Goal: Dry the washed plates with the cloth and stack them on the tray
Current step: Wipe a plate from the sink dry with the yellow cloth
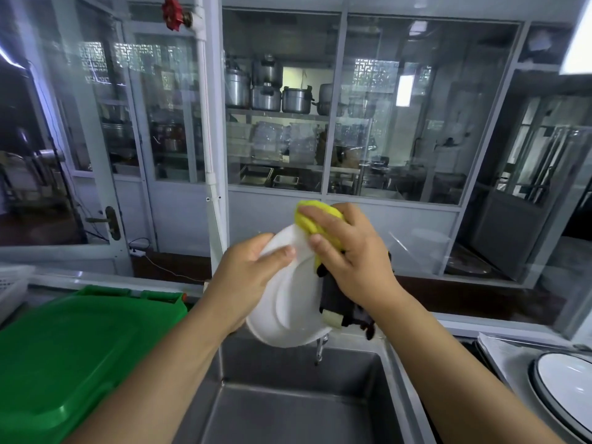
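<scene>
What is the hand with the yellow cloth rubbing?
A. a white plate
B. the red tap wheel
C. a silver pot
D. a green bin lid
A: the right hand presses the yellow cloth against the white plate, which the left hand holds tilted above the sink.
</scene>
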Motion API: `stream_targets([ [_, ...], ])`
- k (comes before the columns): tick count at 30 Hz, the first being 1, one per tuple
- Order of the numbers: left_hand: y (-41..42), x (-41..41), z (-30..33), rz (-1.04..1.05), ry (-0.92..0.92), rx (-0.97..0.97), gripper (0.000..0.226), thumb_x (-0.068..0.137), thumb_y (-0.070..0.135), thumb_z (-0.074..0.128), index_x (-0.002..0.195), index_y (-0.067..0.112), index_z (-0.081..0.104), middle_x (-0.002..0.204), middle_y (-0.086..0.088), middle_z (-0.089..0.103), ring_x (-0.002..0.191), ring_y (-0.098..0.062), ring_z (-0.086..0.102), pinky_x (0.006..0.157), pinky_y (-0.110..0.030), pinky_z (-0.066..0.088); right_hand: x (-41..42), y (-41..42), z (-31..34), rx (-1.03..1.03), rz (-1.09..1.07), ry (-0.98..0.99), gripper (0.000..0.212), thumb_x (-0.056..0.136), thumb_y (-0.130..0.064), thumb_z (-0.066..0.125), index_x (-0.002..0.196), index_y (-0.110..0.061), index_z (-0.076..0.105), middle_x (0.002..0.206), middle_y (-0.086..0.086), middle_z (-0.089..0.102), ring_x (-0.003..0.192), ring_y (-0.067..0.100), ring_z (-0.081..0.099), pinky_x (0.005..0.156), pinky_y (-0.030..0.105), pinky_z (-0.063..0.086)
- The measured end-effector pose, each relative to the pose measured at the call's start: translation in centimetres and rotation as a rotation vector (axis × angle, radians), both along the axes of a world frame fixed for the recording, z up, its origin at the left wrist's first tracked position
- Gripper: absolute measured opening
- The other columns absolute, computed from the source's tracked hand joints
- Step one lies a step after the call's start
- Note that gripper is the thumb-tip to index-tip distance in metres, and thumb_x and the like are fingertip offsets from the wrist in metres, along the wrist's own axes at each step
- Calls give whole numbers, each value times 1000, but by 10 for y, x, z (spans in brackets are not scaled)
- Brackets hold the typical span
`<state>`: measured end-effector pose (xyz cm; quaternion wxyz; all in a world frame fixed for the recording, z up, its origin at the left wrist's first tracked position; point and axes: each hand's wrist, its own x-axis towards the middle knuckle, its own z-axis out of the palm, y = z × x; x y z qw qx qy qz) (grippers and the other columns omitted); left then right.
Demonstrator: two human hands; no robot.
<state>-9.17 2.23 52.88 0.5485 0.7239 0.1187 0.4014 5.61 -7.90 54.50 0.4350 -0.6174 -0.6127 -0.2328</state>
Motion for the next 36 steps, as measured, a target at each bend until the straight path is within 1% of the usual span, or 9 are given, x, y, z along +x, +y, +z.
stream_targets([
  [3,-1,-8,5,56,-93,-48,13,76,41,63,85,36,72,83,-3,74,74,-25,70,69,-43,53,9,-1,-11,119,80,424,37,93,-30,52,128,-42,50,105,-4,52,97,-6,52,85,9,39],
  [6,-2,-11,8,93,-255,-116,10,78,36,63,83,36,72,81,4,74,72,-14,69,64,-35,55,0,4,-36,238,144,782,46,90,-33,55,134,-40,46,126,-11,55,115,1,52,100,26,44],
  [10,1,-6,0,48,-375,-269,16,77,28,62,82,37,74,84,7,74,77,-10,70,60,-22,54,-14,16,-53,334,250,1068,49,76,-39,69,119,-55,50,111,-19,63,100,4,64,81,27,56],
  [13,18,-13,-3,-40,-226,-297,23,71,23,59,82,34,75,82,4,74,75,-12,70,60,-27,54,-3,10,-48,346,215,1000,52,73,-29,73,116,-52,56,105,-21,66,93,2,65,72,19,53],
  [16,39,-19,6,-105,29,-230,16,70,33,72,86,29,75,89,-2,75,82,-23,70,75,-39,54,1,1,-42,167,160,790,58,78,-25,75,121,-56,52,116,-11,57,99,1,59,80,22,52],
  [18,41,-20,10,-123,140,-187,35,67,45,80,92,23,73,94,-7,75,88,-29,70,82,-46,54,0,-1,-38,69,93,579,62,81,-24,74,122,-61,46,111,-11,49,98,-3,53,85,23,49],
  [23,29,-17,4,-113,92,-165,32,67,42,70,87,17,75,91,-12,75,80,-26,71,74,-39,55,-11,-3,-11,-29,-65,25,49,90,-38,58,137,-29,48,122,2,48,102,25,52,80,45,49],
  [26,23,-14,2,-139,83,-157,29,73,38,71,89,15,75,92,-16,74,82,-29,71,74,-39,55,-11,0,3,-27,-119,-274,46,92,-40,51,134,-22,54,124,7,52,108,28,45,89,42,41],
  [36,19,-15,2,11,-227,-494,16,73,38,67,76,27,78,81,-3,75,70,-20,72,51,-29,55,9,-9,-31,82,-143,149,42,96,-25,41,138,-29,38,130,0,42,111,28,39,98,8,13],
])
